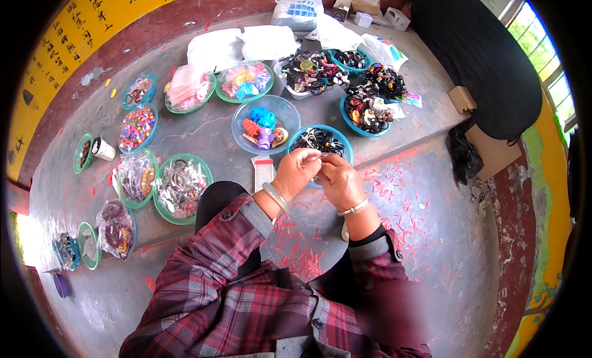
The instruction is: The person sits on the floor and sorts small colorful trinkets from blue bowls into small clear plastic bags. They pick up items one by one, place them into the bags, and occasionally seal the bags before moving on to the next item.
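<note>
My left hand [297,173] and my right hand [340,183] meet at the fingertips, both closed in a pinch. Whatever small thing they hold between them is too small to make out. Just beyond and partly under them is a blue bowl [349,149] of black hair ties [319,139], its near side hidden by my hands. A clear bluish basin [239,131] behind my left hand holds blue, orange and purple pieces [264,119]. Beside my left wrist lies a small white and red packet [264,173].
Green bowls of small trinkets [180,188] and bagged pieces [137,173] stand to the left. Blue bowls heaped with dark hair ties [368,112] sit at the back right, near white plastic bags [268,42]. Red scraps [303,259] litter the floor below the raised ledge. A cardboard box [461,99] lies right.
</note>
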A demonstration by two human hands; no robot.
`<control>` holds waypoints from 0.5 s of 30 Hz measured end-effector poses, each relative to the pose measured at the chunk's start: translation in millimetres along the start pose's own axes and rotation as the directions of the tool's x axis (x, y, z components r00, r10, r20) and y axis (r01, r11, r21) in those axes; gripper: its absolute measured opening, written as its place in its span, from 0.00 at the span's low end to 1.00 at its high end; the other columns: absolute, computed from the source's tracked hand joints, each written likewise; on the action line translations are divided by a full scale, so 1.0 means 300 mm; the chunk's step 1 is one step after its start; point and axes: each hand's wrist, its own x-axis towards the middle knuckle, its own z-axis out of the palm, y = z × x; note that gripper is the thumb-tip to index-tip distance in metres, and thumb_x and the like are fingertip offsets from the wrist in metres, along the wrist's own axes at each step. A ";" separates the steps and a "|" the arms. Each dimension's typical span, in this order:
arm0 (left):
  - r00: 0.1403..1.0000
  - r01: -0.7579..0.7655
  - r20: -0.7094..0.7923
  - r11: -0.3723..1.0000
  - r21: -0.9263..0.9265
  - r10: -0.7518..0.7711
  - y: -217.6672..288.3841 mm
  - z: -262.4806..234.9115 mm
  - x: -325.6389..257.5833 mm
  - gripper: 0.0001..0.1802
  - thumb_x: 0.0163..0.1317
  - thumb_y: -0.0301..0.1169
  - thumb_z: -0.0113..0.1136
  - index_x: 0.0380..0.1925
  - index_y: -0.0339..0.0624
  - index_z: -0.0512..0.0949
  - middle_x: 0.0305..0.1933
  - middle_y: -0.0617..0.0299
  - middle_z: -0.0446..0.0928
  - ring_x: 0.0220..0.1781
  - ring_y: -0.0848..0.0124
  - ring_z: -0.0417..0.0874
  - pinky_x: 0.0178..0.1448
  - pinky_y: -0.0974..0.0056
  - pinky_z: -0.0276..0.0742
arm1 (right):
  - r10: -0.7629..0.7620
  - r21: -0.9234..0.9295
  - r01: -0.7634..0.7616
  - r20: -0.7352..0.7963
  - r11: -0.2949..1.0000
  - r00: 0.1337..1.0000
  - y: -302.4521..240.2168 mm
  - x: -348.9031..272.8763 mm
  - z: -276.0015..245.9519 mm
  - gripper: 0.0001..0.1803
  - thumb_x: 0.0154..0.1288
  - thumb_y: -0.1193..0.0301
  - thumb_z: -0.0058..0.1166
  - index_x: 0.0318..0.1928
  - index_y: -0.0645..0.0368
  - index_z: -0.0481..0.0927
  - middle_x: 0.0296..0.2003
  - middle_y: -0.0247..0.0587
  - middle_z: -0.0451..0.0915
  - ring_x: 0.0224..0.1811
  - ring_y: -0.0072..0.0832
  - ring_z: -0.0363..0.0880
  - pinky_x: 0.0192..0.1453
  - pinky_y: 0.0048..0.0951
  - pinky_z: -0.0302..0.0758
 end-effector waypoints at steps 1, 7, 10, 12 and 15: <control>0.999 -0.024 -0.023 0.999 0.038 0.025 -0.006 0.003 0.002 0.14 0.57 0.29 0.51 0.41 0.31 0.72 0.37 0.60 0.75 0.39 0.77 0.74 0.44 0.71 0.71 | -0.001 -0.030 0.001 0.003 1.000 1.000 0.000 -0.002 0.004 0.03 0.45 0.80 0.50 0.24 0.61 0.75 0.27 0.43 0.74 0.28 0.40 0.74 0.32 0.34 0.73; 0.982 -0.096 -0.130 0.952 0.290 0.139 -0.004 0.006 0.005 0.11 0.57 0.29 0.50 0.35 0.33 0.76 0.33 0.56 0.77 0.36 0.73 0.77 0.41 0.70 0.72 | -0.102 -0.184 0.110 0.051 0.977 0.993 -0.009 -0.004 0.025 0.07 0.42 0.79 0.50 0.27 0.60 0.74 0.28 0.40 0.72 0.31 0.37 0.72 0.32 0.32 0.72; 0.956 -0.208 -0.108 0.888 0.410 0.274 -0.012 0.000 0.012 0.11 0.56 0.29 0.49 0.34 0.33 0.76 0.33 0.52 0.77 0.36 0.67 0.78 0.40 0.68 0.72 | -0.094 -0.209 0.110 0.085 0.972 0.992 -0.007 -0.008 0.028 0.08 0.41 0.79 0.50 0.28 0.61 0.74 0.29 0.40 0.72 0.31 0.37 0.73 0.33 0.32 0.72; 0.945 -0.236 -0.095 0.852 0.467 0.314 -0.002 -0.009 0.013 0.11 0.56 0.29 0.49 0.34 0.32 0.76 0.33 0.50 0.77 0.36 0.64 0.79 0.40 0.66 0.72 | -0.087 -0.228 0.099 0.063 0.969 0.994 -0.019 -0.001 0.028 0.05 0.42 0.79 0.51 0.26 0.61 0.75 0.28 0.40 0.74 0.30 0.36 0.74 0.32 0.30 0.73; 0.932 -0.264 -0.070 0.798 0.542 0.356 0.031 -0.013 0.021 0.11 0.56 0.28 0.48 0.34 0.32 0.76 0.33 0.48 0.77 0.36 0.60 0.79 0.39 0.65 0.73 | -0.129 -0.230 0.136 0.047 0.964 0.991 -0.017 0.009 0.027 0.05 0.43 0.79 0.51 0.26 0.61 0.74 0.28 0.41 0.74 0.30 0.36 0.74 0.33 0.30 0.73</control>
